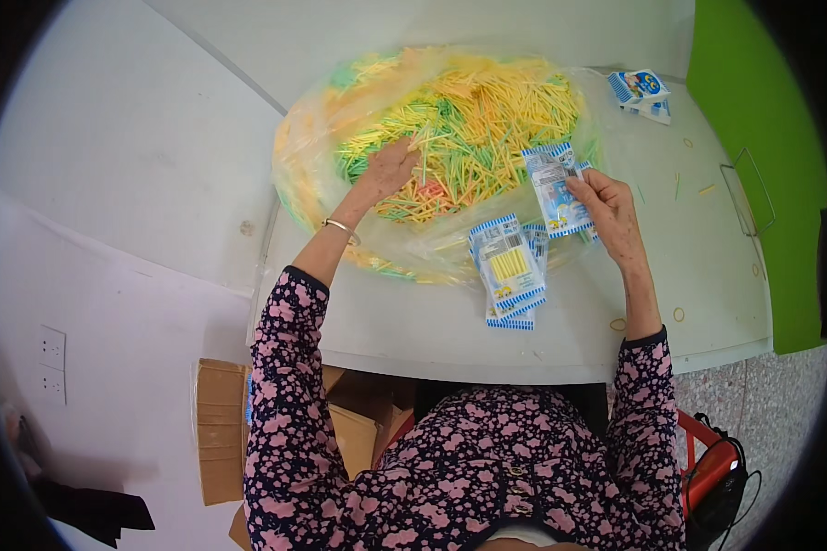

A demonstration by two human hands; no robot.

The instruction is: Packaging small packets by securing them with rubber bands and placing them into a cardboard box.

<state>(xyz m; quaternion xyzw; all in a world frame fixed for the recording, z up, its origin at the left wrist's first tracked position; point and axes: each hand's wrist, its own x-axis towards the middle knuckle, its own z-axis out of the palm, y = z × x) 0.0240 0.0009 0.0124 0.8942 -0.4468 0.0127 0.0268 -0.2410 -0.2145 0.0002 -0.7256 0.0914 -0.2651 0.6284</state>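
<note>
A large clear plastic bag (299, 156) lies spread on the white table, full of thin yellow, green, orange and pink sticks (487, 110). My left hand (390, 172) reaches into its left part, fingers curled down at the sticks; what lies between the fingertips is too small to make out. Over the bag's right edge, my right hand (611, 216) is closed on small blue-and-white plastic packets (549, 188), pinched between thumb and fingers. Just left of them, a small stack of like packets (507, 266) rests on the bag's near edge, the top one showing yellow sticks through its window.
More blue-and-white packets (641, 87) lie at the table's far right. Rubber bands (679, 314) and a few loose sticks (706, 190) are scattered on the right side. A green panel (753, 138) with a metal handle borders the right; a cardboard box (222, 432) stands below the table.
</note>
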